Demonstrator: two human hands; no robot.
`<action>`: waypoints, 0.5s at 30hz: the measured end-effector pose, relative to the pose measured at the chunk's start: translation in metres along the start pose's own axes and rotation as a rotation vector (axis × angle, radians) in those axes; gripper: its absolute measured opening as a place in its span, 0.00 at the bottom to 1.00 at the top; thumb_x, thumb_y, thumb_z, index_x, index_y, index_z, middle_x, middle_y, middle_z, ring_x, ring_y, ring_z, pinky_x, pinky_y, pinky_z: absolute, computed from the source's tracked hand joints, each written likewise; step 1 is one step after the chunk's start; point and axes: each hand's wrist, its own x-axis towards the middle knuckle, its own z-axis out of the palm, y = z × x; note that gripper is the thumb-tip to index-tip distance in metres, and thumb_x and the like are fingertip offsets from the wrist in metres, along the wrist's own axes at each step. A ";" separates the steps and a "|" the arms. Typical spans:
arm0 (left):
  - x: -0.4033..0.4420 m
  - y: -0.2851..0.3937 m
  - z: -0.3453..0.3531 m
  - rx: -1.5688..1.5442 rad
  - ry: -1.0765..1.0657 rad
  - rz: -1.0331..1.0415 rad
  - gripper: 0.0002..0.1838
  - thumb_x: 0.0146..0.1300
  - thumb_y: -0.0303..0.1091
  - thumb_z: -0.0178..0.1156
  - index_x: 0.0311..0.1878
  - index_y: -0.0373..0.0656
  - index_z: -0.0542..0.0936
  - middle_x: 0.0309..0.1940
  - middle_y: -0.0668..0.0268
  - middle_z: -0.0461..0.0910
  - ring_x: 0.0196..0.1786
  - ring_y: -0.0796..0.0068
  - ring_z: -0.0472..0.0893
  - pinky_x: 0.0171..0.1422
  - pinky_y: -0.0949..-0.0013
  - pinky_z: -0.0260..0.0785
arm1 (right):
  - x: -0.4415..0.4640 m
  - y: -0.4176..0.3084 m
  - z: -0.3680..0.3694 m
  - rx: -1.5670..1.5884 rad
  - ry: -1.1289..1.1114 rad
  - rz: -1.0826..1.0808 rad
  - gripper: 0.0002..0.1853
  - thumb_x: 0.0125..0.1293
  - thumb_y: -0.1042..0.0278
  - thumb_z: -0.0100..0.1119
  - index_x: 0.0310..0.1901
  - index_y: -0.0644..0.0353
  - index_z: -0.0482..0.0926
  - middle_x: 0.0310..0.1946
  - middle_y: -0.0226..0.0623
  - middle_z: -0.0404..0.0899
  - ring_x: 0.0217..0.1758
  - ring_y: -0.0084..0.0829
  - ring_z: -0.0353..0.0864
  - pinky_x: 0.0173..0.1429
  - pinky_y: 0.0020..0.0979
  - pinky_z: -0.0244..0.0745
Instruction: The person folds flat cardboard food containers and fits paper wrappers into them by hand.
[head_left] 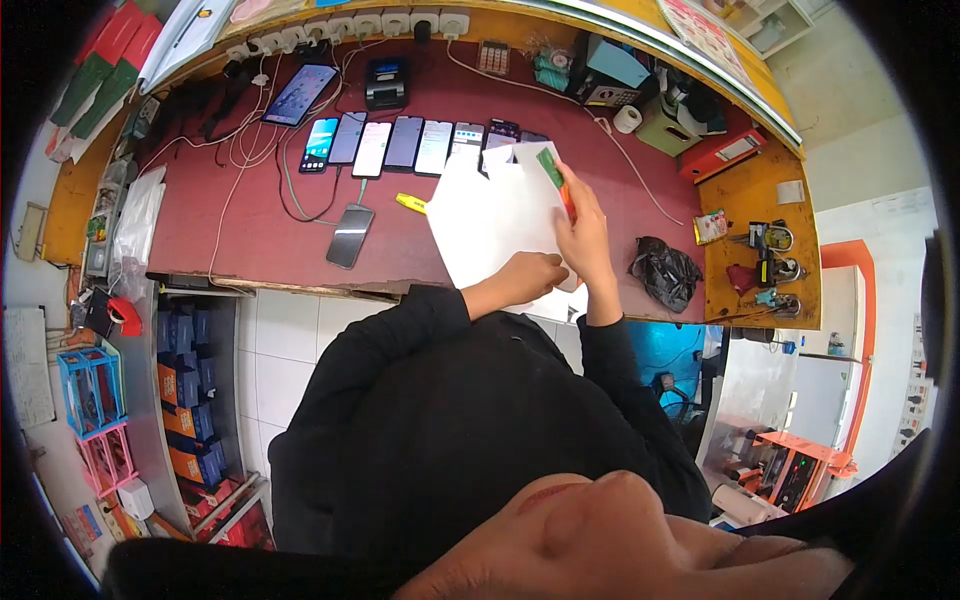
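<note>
White paper sheets point(495, 225), wide and bright, are held up over the near edge of the red tabletop. Along their right edge shows a strip of green and orange cover point(549, 167), like that of a pad or book. My right hand point(588, 232) grips this right side, fingers pointing up along the cover. My left hand point(525, 279) is closed at the lower edge of the sheets, its fingers curled; the fingertips are partly hidden. Just left of the paper lies a yellow highlighter point(411, 203). Behind stands a row of smartphones point(403, 144), some partly covered by the sheets.
A dark phone point(350, 236) lies on a cable at front left. Farther back are a tablet point(299, 94), a black card-terminal-like device point(387, 83) and a calculator point(493, 58). A crumpled black plastic bag point(665, 273) sits at right. White cables point(640, 165) cross the red tabletop point(215, 200).
</note>
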 end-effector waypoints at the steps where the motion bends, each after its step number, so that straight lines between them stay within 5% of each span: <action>1: 0.000 -0.002 -0.006 0.004 0.006 0.000 0.11 0.51 0.34 0.67 0.38 0.47 0.80 0.45 0.66 0.78 0.45 0.58 0.80 0.49 0.59 0.73 | 0.001 0.005 -0.002 0.000 0.000 -0.007 0.32 0.54 0.80 0.55 0.64 0.57 0.68 0.60 0.47 0.70 0.62 0.45 0.72 0.64 0.39 0.67; 3: -0.002 -0.010 -0.019 -0.338 0.302 0.099 0.21 0.50 0.40 0.70 0.48 0.49 0.79 0.51 0.62 0.76 0.55 0.60 0.76 0.58 0.64 0.70 | 0.001 0.011 -0.012 0.032 0.063 -0.057 0.33 0.50 0.87 0.48 0.61 0.57 0.71 0.57 0.47 0.73 0.59 0.46 0.74 0.62 0.39 0.69; 4: 0.004 -0.021 -0.020 -0.445 0.485 0.136 0.37 0.50 0.47 0.72 0.63 0.50 0.69 0.61 0.59 0.68 0.64 0.60 0.70 0.65 0.61 0.65 | -0.001 0.012 -0.016 0.139 0.074 -0.064 0.29 0.49 0.88 0.47 0.53 0.55 0.78 0.55 0.46 0.74 0.56 0.47 0.77 0.58 0.38 0.72; 5: 0.005 -0.025 -0.018 -1.017 0.582 -0.063 0.43 0.56 0.47 0.68 0.70 0.44 0.57 0.65 0.61 0.63 0.69 0.65 0.64 0.67 0.56 0.64 | -0.005 0.013 -0.016 0.140 0.076 -0.065 0.29 0.49 0.88 0.47 0.53 0.55 0.78 0.55 0.46 0.74 0.56 0.47 0.77 0.58 0.38 0.72; 6: 0.009 -0.035 -0.036 -1.435 0.624 -0.116 0.43 0.62 0.52 0.62 0.72 0.45 0.51 0.67 0.59 0.58 0.69 0.66 0.63 0.66 0.53 0.66 | -0.012 0.011 -0.018 0.139 -0.063 -0.063 0.26 0.49 0.88 0.47 0.49 0.55 0.80 0.54 0.46 0.74 0.55 0.46 0.77 0.57 0.37 0.73; 7: 0.012 -0.036 -0.057 -1.696 0.714 -0.273 0.34 0.65 0.54 0.57 0.68 0.45 0.59 0.63 0.58 0.65 0.64 0.64 0.70 0.60 0.54 0.71 | -0.019 0.009 -0.019 0.138 -0.203 -0.053 0.23 0.49 0.88 0.48 0.44 0.54 0.82 0.53 0.45 0.74 0.55 0.45 0.78 0.55 0.35 0.74; 9: 0.012 -0.050 -0.085 -1.716 0.536 -0.507 0.29 0.67 0.51 0.56 0.61 0.37 0.67 0.54 0.57 0.75 0.58 0.62 0.76 0.59 0.54 0.72 | -0.030 -0.004 -0.009 0.058 -0.238 -0.044 0.17 0.50 0.86 0.51 0.37 0.54 0.83 0.52 0.44 0.74 0.54 0.44 0.78 0.53 0.35 0.76; 11: 0.015 -0.062 -0.079 -1.801 0.468 -0.501 0.25 0.69 0.48 0.54 0.58 0.36 0.70 0.50 0.58 0.78 0.55 0.62 0.78 0.59 0.55 0.73 | -0.035 -0.007 0.000 0.011 -0.222 -0.110 0.17 0.50 0.84 0.55 0.38 0.52 0.82 0.52 0.45 0.74 0.53 0.47 0.77 0.52 0.37 0.77; 13: 0.021 -0.074 -0.061 -1.878 0.402 -0.490 0.21 0.70 0.44 0.53 0.54 0.35 0.72 0.47 0.58 0.80 0.52 0.61 0.80 0.60 0.56 0.73 | -0.035 0.001 0.014 -0.006 -0.089 -0.230 0.15 0.58 0.82 0.52 0.43 0.55 0.81 0.52 0.46 0.75 0.53 0.45 0.79 0.54 0.35 0.76; 15: 0.025 -0.073 -0.027 -2.327 0.301 -0.117 0.16 0.73 0.38 0.49 0.56 0.37 0.71 0.50 0.56 0.79 0.54 0.63 0.79 0.62 0.58 0.73 | -0.038 0.005 0.030 0.376 0.401 -0.011 0.12 0.69 0.73 0.47 0.48 0.62 0.79 0.54 0.47 0.76 0.54 0.41 0.79 0.58 0.34 0.72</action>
